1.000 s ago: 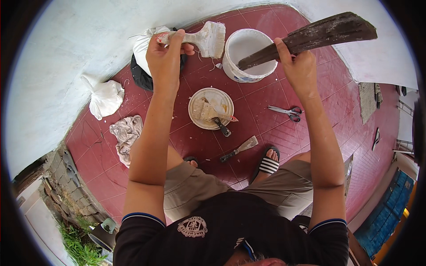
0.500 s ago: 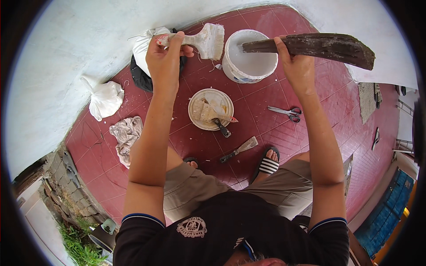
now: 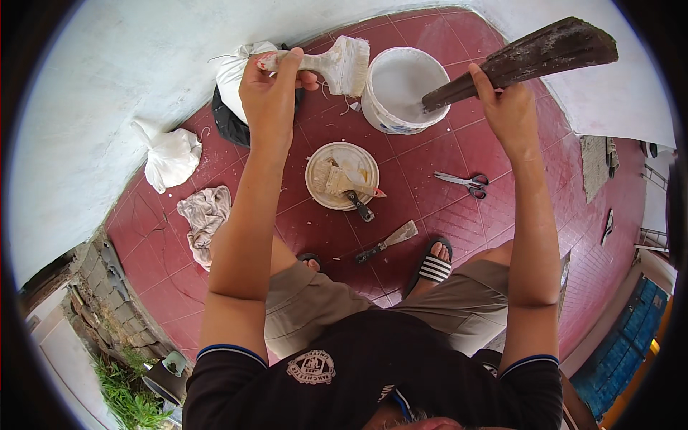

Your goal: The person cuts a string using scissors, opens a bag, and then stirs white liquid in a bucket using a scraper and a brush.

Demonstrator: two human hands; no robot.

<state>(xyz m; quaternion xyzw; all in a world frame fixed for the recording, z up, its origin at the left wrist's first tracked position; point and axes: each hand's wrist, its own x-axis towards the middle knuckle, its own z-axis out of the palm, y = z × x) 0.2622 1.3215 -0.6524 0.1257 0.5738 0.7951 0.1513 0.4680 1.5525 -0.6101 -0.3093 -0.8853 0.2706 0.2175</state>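
My left hand is closed round the handle of a wide, paint-crusted paintbrush, its bristles just left of a white bucket. Pale liquid fills part of that bucket. In my right hand is a long dark stick, flat and widening at its far end. Its narrow end reaches over the bucket's right side, at or near the liquid; contact is hard to tell. Below the bucket lies a round lid bearing another paintbrush and a black-handled tool.
Scissors and a putty knife lie on the red tiled floor near my feet. A crumpled cloth, a white plastic bag and a white sack on black plastic are at the left, along the white wall.
My right hand has shifted right, swinging the stick's wide end upward and its narrow end toward the bucket's right side. The paintbrush in my left hand has moved slightly right.
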